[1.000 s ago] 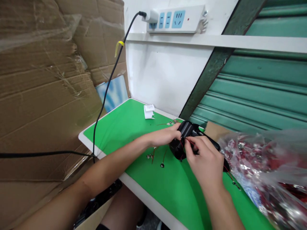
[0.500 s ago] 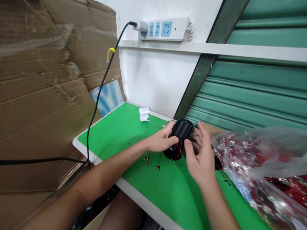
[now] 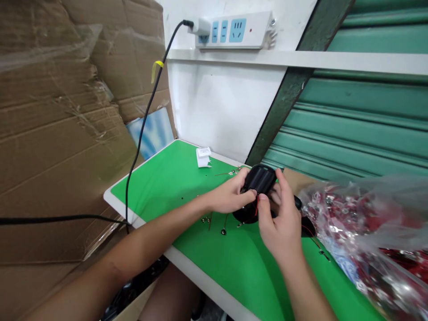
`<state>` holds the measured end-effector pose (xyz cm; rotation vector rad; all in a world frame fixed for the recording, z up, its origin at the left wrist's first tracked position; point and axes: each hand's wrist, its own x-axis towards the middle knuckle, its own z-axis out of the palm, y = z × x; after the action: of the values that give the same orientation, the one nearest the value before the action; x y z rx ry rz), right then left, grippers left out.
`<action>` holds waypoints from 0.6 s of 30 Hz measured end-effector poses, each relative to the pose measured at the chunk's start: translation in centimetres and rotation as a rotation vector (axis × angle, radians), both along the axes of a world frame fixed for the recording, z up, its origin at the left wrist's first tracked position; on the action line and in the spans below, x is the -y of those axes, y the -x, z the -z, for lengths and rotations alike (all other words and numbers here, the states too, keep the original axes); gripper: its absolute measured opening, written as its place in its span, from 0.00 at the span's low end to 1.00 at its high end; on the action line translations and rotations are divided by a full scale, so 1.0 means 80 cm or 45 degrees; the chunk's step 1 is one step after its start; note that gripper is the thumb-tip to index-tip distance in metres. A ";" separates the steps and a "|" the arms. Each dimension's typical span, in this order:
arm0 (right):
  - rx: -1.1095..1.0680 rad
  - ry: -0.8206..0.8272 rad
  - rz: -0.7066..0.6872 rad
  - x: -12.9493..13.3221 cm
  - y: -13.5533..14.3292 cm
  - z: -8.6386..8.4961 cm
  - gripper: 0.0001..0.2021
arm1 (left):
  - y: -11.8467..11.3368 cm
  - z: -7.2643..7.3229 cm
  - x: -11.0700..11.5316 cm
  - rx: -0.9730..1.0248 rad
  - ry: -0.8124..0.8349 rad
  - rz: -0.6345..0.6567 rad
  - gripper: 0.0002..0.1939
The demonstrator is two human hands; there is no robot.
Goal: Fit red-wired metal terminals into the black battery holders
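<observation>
My left hand [image 3: 236,194] grips a black plastic battery case [image 3: 261,179] from its left side, with the thumb pressed on its lower edge. The case is tilted up, showing long grooves, and a red wire [image 3: 257,207] hangs from it. My right hand [image 3: 281,214] closes on the case's right side, index finger at the upper corner and thumb low by the wire; its other fingers are partly hidden behind. Under the case is another rounded black part [image 3: 244,215], mostly covered by my hands. Small metal contacts with wires [image 3: 223,231] lie on the green mat just left of it.
At right, clear plastic bags [image 3: 361,223] hold many red and metal pieces. A black part with a wired contact [image 3: 307,228] lies beside them. A folded white paper [image 3: 203,157] stands at the back of the green tabletop [image 3: 160,178]. A black cable [image 3: 143,122] drops from the power strip [image 3: 234,31].
My right hand has come in from beside the battery case to touch its right edge, its fingers closing. The camera view has shifted slightly; my left hand keeps its hold.
</observation>
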<state>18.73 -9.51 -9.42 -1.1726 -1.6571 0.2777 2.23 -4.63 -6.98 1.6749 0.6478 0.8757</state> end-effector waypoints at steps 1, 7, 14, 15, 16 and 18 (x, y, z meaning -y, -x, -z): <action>0.005 0.013 -0.002 0.000 0.001 0.001 0.33 | 0.000 0.001 0.000 -0.003 -0.019 -0.001 0.18; 0.059 0.004 0.031 -0.001 0.004 0.010 0.33 | -0.002 0.005 0.000 -0.003 -0.070 -0.031 0.21; 0.132 -0.041 0.101 0.001 0.007 0.010 0.34 | -0.008 0.003 0.008 -0.064 -0.153 -0.108 0.19; 0.135 -0.041 0.099 0.002 0.007 0.010 0.34 | -0.009 0.002 0.009 -0.073 -0.173 -0.119 0.18; 0.137 -0.043 0.099 0.002 0.008 0.010 0.34 | -0.009 0.001 0.010 -0.077 -0.191 -0.129 0.18; 0.135 -0.053 0.102 0.002 0.008 0.011 0.34 | -0.010 -0.001 0.012 -0.074 -0.216 -0.142 0.18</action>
<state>18.05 -9.66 -10.28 -1.2368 -1.6948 0.1319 3.00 -5.58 -6.93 1.8355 0.7291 0.9875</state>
